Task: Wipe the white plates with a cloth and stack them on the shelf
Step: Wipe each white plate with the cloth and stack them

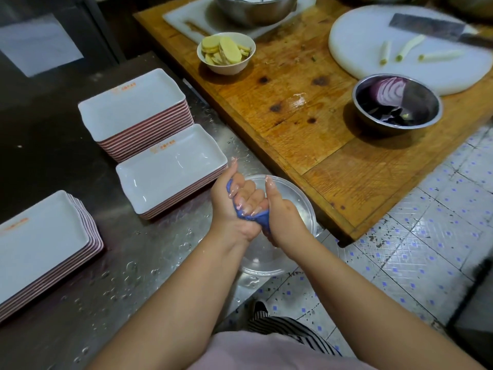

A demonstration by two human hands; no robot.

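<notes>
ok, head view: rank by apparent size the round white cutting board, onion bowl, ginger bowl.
1. round white cutting board, partly cut off by the frame
2. steel onion bowl
3. white ginger bowl
The ginger bowl sits farther back, so the bowls' true order is unsure.

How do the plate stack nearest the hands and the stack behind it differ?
The near stack is short, while the far stack is clearly taller, with many more plates. The near stack's top plate shows water streaks; the far stack's top plate looks plain. Both hold white rectangular plates with an orange mark and pinkish edges, on the wet steel counter.
</notes>
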